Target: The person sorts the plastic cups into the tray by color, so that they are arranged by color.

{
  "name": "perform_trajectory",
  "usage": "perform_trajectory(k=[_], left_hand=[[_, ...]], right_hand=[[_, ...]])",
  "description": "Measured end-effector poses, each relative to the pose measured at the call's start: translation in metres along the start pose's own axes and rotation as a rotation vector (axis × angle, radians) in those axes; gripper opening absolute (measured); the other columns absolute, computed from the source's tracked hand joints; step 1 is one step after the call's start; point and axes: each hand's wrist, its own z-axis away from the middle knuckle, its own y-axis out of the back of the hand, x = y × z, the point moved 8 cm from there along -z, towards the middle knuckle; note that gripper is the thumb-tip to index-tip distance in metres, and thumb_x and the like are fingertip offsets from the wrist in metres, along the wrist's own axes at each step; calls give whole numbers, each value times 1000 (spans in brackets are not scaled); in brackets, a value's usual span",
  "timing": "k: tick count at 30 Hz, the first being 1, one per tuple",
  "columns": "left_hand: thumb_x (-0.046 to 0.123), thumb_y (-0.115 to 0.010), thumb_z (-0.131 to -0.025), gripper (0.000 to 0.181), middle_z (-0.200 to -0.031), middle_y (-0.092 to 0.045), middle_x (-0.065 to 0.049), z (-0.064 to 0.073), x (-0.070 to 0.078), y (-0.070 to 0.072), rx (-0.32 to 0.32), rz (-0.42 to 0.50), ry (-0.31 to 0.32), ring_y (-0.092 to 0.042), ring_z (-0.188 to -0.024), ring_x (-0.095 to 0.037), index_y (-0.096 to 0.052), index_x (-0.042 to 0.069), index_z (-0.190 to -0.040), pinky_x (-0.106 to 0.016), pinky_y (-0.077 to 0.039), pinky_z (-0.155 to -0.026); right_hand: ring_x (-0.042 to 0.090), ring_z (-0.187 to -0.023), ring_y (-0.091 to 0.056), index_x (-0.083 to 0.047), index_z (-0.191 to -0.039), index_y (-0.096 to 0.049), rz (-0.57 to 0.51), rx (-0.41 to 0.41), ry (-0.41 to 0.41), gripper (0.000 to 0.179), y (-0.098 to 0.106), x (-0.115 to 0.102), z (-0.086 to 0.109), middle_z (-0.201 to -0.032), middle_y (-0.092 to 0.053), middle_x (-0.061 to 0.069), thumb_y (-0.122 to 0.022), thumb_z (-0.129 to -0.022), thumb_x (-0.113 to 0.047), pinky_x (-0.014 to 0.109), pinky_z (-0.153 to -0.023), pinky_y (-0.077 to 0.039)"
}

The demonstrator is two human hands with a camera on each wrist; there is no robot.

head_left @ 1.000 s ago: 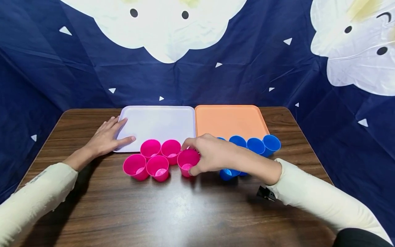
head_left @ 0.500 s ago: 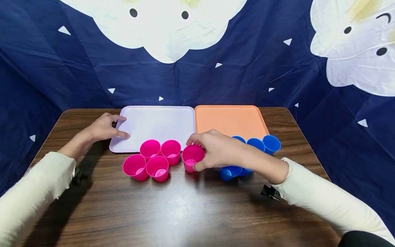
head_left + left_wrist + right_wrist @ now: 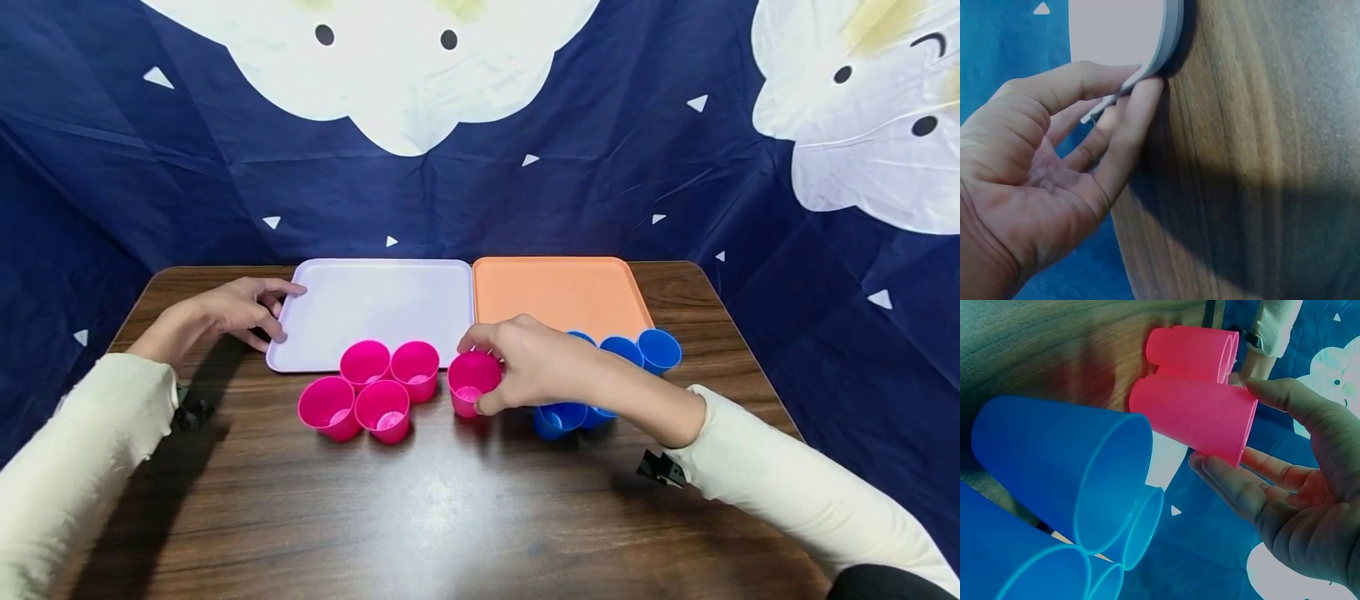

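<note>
My left hand point(image 3: 234, 307) pinches the left edge of the lilac tray point(image 3: 367, 304). In the left wrist view, a finger or thumb lies on the upper face of the tray point(image 3: 1119, 34), with other fingers beneath its rim. My right hand point(image 3: 536, 362) holds a pink cup point(image 3: 468, 385) near its rim, and the cup stands upright between the other pink cups and the blue ones. The right wrist view has thumb and fingers on opposite sides of that cup point(image 3: 1200, 419). Several more pink cups point(image 3: 384, 412) stand to its left, two of them close against the tray's front edge.
Several blue cups point(image 3: 658, 350) stand on the right, partly hidden by my right hand and forearm. An orange tray point(image 3: 555, 292) lies flush beside the lilac one at the back of the wooden table point(image 3: 420, 517). A dark blue printed cloth point(image 3: 337, 200) hangs behind the table.
My left hand has gone from lying spread over the tray's left edge to pinching it. My right hand has shifted the pink cup slightly right, away from the other pink cups.
</note>
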Motion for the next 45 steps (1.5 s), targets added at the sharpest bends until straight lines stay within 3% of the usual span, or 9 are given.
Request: perform_trajectory(k=[8, 17, 31, 37, 45], left_hand=[[-14, -82, -83, 104, -109, -49, -14, -2, -9, 1, 11, 48, -14, -64, -92, -23, -31, 0, -172, -41, -71, -75], [-15, -82, -81, 104, -109, -47, -15, -3, -6, -4, 24, 35, -5, -62, -92, -24, -32, 0, -171, -41, -70, -74], [-15, -83, -81, 104, -103, -49, -11, 1, -5, 1, 40, 22, 11, -60, -90, -22, -33, -1, -172, -40, -69, -73], [-14, -82, -82, 104, -108, -46, -13, 1, -4, 2, 37, 28, 11, -62, -91, -23, -33, 0, -172, -40, -70, -75], [-11, -82, -86, 100, -112, -45, -14, 3, -4, 0, 30, 0, 5, -61, -92, -23, -31, 0, -172, -39, -70, -76]], right_hand=[[21, -114, -76, -16, -144, -71, -52, 28, 2, 66, 17, 2, 1, -126, -81, 4, -98, -85, -28, 32, -90, -67], [28, -125, -74, -14, -147, -69, -99, 135, -1, 69, 57, 14, -10, -132, -80, 8, -97, -85, -26, 42, -97, -68], [29, -116, -73, -13, -145, -71, -90, 236, -68, 64, 102, 47, -67, -126, -78, 12, -94, -88, -31, 42, -93, -65], [31, -122, -71, -12, -148, -69, -70, 220, -105, 65, 108, 53, -88, -135, -76, 14, -90, -90, -31, 45, -97, -66], [29, -119, -71, -11, -145, -71, -45, 201, -106, 62, 107, 49, -106, -131, -77, 12, -89, -90, -32, 42, -97, -65]])
